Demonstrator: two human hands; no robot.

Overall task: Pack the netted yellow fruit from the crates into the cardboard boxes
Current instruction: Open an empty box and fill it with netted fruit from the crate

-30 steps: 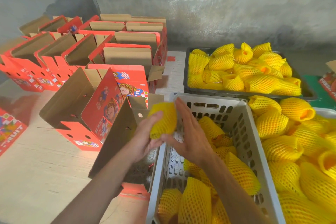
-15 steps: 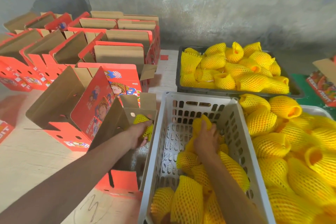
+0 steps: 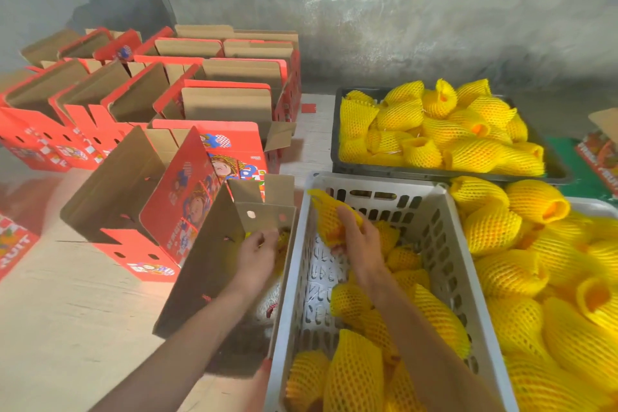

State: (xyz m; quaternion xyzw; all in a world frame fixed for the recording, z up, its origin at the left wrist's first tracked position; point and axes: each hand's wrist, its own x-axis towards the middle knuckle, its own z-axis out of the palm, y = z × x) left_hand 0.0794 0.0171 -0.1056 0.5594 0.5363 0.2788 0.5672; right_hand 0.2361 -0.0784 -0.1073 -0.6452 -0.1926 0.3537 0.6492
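Observation:
My right hand (image 3: 359, 241) grips a netted yellow fruit (image 3: 326, 216) and holds it above the white slatted crate (image 3: 444, 244), near the crate's far left corner. Several more netted fruit (image 3: 434, 321) lie in that crate. My left hand (image 3: 257, 257) is down inside the open red cardboard box (image 3: 214, 264) beside the crate, over a netted fruit (image 3: 283, 239) that shows only as a yellow sliver. Whether its fingers hold that fruit is hidden.
A dark tray (image 3: 555, 164) heaped with netted fruit stands at the back. Another full white crate (image 3: 595, 207) sits at the right. Several open red cardboard boxes (image 3: 150, 104) fill the left and back of the pale table (image 3: 67, 328). A grey wall stands behind.
My left hand has gone deeper into the box with its fruit. My right hand has picked a fruit out of the white crate and lifted it toward the crate's far left corner.

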